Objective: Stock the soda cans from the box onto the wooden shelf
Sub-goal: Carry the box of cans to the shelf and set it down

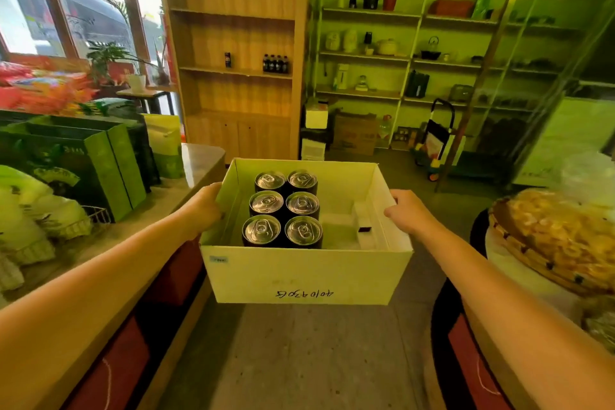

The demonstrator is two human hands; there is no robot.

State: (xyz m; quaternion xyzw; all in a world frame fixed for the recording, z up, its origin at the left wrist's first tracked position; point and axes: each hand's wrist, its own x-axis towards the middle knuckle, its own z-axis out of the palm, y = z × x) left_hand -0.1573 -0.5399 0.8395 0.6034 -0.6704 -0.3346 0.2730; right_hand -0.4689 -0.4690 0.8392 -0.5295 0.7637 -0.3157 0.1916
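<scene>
I hold an open white cardboard box (306, 276) in front of me, above the floor. My left hand (203, 210) grips its left wall and my right hand (407, 213) grips its right wall. Several dark soda cans (284, 206) with silver tops stand in two rows in the box's left half; the right half holds only a small dark item. The wooden shelf (233, 43) stands ahead, past the box. One dark can (228, 60) and a few dark bottles (275, 64) stand on its third board.
A counter (196, 163) with green gift bags (100, 160) runs along my left. A round table with a basket of snacks (559, 236) is at my right. A metal rack with kitchenware (399, 53), cartons and a hand cart (436, 140) stand ahead on the right. A floor aisle leads to the wooden shelf.
</scene>
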